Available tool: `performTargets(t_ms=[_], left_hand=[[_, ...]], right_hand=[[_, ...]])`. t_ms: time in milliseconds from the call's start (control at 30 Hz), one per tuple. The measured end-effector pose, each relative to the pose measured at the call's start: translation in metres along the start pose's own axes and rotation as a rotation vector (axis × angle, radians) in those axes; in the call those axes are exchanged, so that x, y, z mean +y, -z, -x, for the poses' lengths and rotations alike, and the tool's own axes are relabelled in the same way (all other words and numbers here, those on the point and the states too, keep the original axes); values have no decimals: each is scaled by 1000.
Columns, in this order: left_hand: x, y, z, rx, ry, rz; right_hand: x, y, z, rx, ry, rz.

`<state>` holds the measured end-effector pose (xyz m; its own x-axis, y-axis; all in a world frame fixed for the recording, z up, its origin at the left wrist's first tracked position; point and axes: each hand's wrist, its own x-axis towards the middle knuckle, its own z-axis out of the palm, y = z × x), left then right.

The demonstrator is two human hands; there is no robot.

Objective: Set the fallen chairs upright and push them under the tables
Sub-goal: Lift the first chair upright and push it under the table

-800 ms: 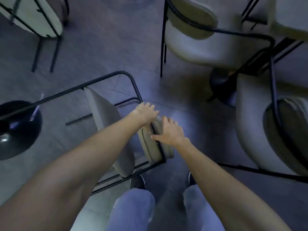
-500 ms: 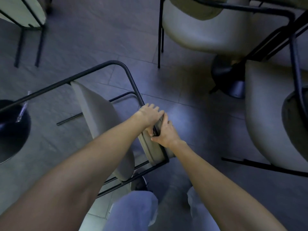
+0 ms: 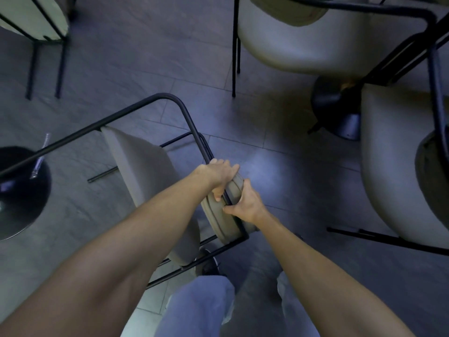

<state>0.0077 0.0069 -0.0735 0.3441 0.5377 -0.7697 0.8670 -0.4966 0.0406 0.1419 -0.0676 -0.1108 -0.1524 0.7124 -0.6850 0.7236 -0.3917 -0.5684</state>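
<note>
A fallen chair with a beige seat and a black tube frame lies on its side on the floor in front of my legs. Its padded backrest points up toward me. My left hand grips the upper end of the backrest, fingers curled over the pad and the frame. Just below it, my right hand grips the backrest from the right side, with the thumb on the near face.
Two upright beige chairs stand close at the upper right, around a black round table base. Another black table base sits at the left edge. A further chair is at the top left. Grey floor tiles lie between them.
Both hands went from hovering spread over the backrest to closing round it. The view has shifted slightly closer to the chair.
</note>
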Motion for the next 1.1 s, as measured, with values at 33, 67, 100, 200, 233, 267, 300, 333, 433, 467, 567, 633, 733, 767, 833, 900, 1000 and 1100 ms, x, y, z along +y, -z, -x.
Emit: performTargets(t_ms=[33, 67, 100, 200, 233, 267, 300, 333, 433, 467, 567, 633, 733, 767, 833, 900, 1000, 1100], left_hand=[[1, -3, 3, 3, 4, 19], [2, -6, 7, 10, 7, 38], [2, -8, 12, 20, 13, 56], [-8, -11, 33, 64, 46, 124], [-13, -9, 42, 83, 61, 148], [-19, -6, 53, 105, 77, 166], [-25, -2, 64, 126, 90, 181], [-31, 3, 77, 146, 101, 198], [-49, 12, 118, 187, 143, 268], [-54, 13, 132, 199, 160, 290], [-67, 16, 176, 255, 203, 363], [-73, 19, 207, 315, 220, 400], [-76, 19, 253, 408, 280, 448], [-75, 20, 266, 436, 303, 463], [-73, 18, 292, 480, 364, 520], [-69, 16, 322, 501, 436, 583], [-58, 4, 359, 502, 553, 618], [-41, -14, 387, 452, 654, 602]], right_hand=[[-1, -2, 3, -8, -5, 8], [-4, -3, 7, -4, -1, 14], [-7, -4, 11, 3, 2, 19], [-25, -6, 22, 14, 39, 32], [-34, -5, 25, 22, 62, 42], [-44, -4, 29, 33, 89, 60], [-56, -2, 32, 45, 111, 84], [-68, 0, 36, 57, 129, 115], [-105, 1, 55, 76, 188, 233], [-116, 1, 62, 79, 211, 263], [-150, 2, 85, 103, 278, 377], [-173, 7, 103, 135, 343, 454], [-205, 11, 131, 172, 460, 598], [-213, 11, 138, 192, 494, 641], [-230, 9, 152, 214, 560, 713], [-245, 2, 170, 218, 623, 776], [-256, -19, 192, 159, 701, 840], [-253, -43, 210, 100, 798, 859]])
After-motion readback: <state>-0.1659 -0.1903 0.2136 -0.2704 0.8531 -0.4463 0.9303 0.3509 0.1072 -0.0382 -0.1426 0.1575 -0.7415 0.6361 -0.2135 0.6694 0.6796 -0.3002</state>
